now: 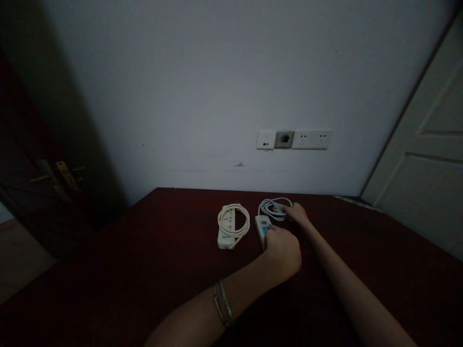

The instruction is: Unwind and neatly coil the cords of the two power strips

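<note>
Your left hand (282, 248) lies closed over the near end of a white power strip (262, 225) toward the far edge of the dark red table (144, 270), a little right of the middle, pinning it down; only the far end of the strip shows, with a blue patch just ahead of your knuckles. Your right hand (297, 212) reaches further, to the far edge, and its fingers are pinched narrowly on the white coiled cord (274, 208) that belongs to that strip. The cord looks loosely looped and lies touching the strip's far end, so by the look of it the coil is neither fully undone nor neatly wound; its plug cannot be made out, and nothing is plugged into the wall sockets (311, 140) above the table. To the left, just beside your strip but apart from it, a second power strip (227, 226) lies untouched with its cream cord wrapped in a tidy ring around it. You wear a bracelet (222, 303) on the left wrist. The blue patch may be a label, but in this dim light no brand or writing can be read anywhere, nor on the socket plates.
</note>
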Demonstrator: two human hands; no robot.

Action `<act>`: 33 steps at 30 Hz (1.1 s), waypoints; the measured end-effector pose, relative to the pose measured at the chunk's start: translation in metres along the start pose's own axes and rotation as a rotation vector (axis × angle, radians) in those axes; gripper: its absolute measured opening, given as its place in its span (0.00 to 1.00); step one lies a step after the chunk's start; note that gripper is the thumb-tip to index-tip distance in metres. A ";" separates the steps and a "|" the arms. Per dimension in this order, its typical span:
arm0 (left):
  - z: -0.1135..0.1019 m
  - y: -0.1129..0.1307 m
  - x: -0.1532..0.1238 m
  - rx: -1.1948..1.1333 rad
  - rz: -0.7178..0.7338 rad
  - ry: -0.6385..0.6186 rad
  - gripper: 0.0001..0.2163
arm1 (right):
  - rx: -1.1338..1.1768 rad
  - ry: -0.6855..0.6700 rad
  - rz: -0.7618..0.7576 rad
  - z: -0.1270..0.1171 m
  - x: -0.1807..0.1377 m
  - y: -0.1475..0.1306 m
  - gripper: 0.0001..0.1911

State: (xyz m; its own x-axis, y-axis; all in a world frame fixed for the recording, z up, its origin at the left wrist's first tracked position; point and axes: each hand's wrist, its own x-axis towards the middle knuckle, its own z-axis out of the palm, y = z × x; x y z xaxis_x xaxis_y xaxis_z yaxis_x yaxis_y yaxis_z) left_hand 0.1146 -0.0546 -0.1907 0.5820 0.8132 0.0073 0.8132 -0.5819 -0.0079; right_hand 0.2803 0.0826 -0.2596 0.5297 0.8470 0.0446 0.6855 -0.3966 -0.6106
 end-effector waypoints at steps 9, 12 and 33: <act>-0.051 -0.140 0.032 -0.079 -0.315 0.186 0.14 | -0.057 0.078 -0.497 -0.031 -0.050 -0.079 0.22; -0.030 -0.180 0.049 -0.111 -0.324 0.053 0.18 | -0.055 -0.083 -0.601 -0.016 -0.068 -0.105 0.16; 0.003 -0.237 0.055 -0.423 0.108 0.269 0.10 | -0.517 -0.118 -0.790 0.010 -0.112 -0.125 0.11</act>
State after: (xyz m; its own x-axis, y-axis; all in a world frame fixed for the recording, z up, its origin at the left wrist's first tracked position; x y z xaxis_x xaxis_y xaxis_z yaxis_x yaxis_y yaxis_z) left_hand -0.0461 0.1283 -0.1914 0.5975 0.7491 0.2860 0.6460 -0.6610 0.3818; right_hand 0.1298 0.0408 -0.1963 -0.2163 0.9561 0.1976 0.9748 0.2229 -0.0115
